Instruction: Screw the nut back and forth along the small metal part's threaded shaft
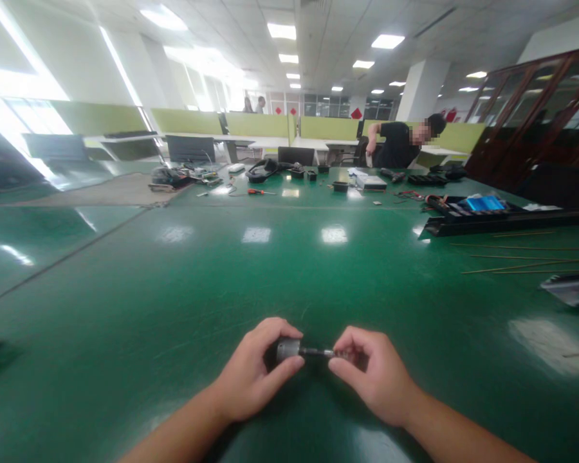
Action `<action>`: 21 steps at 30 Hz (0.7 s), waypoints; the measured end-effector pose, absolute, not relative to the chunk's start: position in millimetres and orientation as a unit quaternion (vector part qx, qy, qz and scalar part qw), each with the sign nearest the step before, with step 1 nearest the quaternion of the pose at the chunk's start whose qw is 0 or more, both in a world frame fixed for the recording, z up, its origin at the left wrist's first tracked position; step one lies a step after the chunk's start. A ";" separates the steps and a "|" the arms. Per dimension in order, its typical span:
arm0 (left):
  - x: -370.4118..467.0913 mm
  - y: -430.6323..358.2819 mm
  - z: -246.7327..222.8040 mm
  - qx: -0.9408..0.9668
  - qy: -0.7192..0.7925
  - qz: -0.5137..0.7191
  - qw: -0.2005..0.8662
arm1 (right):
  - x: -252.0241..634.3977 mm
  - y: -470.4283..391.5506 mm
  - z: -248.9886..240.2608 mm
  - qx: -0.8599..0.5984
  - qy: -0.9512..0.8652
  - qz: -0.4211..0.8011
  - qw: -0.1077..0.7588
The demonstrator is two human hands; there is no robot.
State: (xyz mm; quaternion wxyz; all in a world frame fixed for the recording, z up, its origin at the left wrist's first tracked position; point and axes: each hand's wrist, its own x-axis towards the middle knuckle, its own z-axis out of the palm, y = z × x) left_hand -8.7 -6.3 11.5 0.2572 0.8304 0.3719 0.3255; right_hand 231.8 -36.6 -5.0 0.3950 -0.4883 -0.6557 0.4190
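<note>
Near the front of the green table, a short grey cylinder (288,348) sits between the thumb and fingers of my left hand (253,373). From its right end a thin dark rod (316,352) runs level toward my right hand (379,373). My right thumb and forefinger pinch the rod's far end, and the curled fingers partly hide that end. Whether the rod and the cylinder are one piece I cannot tell. Both hands are just above the tabletop.
Farther off on the green table (251,283) lie a red-handled screwdriver (258,191), small black boxes (340,186) and a white box (370,182). A long black tray (502,222) and thin rods (525,263) are at right. A person in black (395,145) leans beyond the far edge.
</note>
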 end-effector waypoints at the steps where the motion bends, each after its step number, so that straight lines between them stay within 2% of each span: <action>1: -8.8 -6.2 11.3 0.830 0.372 0.326 0.256 | 231.9 -36.9 -4.8 -0.489 -0.655 0.419 0.396; 21: -11.3 -1.3 7.7 0.815 0.379 0.334 0.283 | 230.6 -36.8 -2.8 -0.493 -0.637 0.427 0.411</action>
